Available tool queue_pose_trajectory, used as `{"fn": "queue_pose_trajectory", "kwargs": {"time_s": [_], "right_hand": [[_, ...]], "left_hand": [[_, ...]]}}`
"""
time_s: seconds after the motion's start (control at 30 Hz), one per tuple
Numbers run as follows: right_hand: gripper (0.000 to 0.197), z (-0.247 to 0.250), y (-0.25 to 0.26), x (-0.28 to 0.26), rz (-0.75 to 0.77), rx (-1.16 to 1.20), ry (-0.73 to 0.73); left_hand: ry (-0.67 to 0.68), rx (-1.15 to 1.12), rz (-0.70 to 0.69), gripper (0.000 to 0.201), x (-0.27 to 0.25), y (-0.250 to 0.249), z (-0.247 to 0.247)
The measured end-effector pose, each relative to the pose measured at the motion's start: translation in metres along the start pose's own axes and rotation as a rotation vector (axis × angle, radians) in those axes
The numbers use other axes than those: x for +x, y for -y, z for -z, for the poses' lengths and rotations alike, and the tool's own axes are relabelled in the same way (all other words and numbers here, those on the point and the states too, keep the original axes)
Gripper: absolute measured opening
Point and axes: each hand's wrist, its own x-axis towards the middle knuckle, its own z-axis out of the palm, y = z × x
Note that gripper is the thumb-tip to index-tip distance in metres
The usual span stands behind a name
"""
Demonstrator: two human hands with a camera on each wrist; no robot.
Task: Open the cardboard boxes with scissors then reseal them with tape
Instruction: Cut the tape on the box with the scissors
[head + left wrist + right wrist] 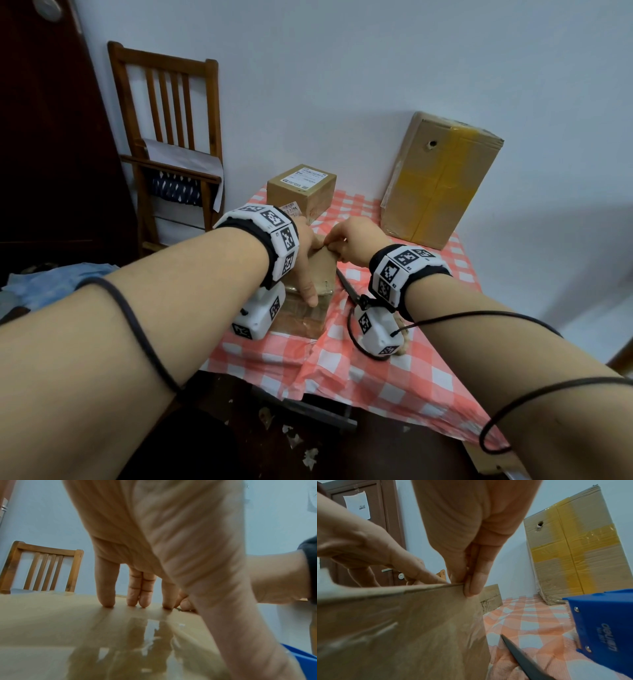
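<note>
A flat brown cardboard box (323, 274) with glossy clear tape on top lies on the checked tablecloth. My left hand (310, 274) presses down on the lid with straight fingers (106, 601), thumb stretched toward me. My right hand (334, 245) pinches the lid's raised far right corner between thumb and fingers (475, 585), at the edge of the box (402, 628). Dark scissors (347, 287) lie on the cloth just right of the box, blade (522, 657) pointing away. A blue tape dispenser (604, 622) sits under my right wrist.
A small labelled box (301, 188) stands behind the flat one. A tall box with yellow tape (442, 181) leans against the wall at the back right. A wooden chair (171, 137) is left of the table (394, 370). Paper scraps lie on the floor.
</note>
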Motion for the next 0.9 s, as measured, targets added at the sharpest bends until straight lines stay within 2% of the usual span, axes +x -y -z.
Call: {"fn": "queue_pose_trajectory", "kwargs": {"time_s": [0.37, 0.57, 0.63, 0.77, 0.9], "right_hand": [[0.023, 0.004, 0.005, 0.0, -0.018, 0.015, 0.032], [0.023, 0.006, 0.007, 0.0, -0.016, 0.001, 0.048], [0.022, 0.004, 0.004, 0.001, -0.024, 0.051, 0.046], [0.022, 0.001, -0.01, -0.004, -0.107, 0.352, -0.058], [0.035, 0.001, -0.008, -0.008, -0.111, 0.306, -0.042]], "left_hand": [[0.006, 0.046, 0.034, 0.108, 0.0, -0.002, -0.002], [-0.009, 0.034, 0.025, 0.102, 0.0, -0.002, -0.003], [-0.015, 0.028, 0.029, 0.104, -0.001, -0.002, -0.003], [-0.014, 0.012, 0.046, 0.11, -0.001, 0.001, -0.004], [0.001, 0.006, 0.064, 0.111, 0.0, 0.0, -0.003]]}}
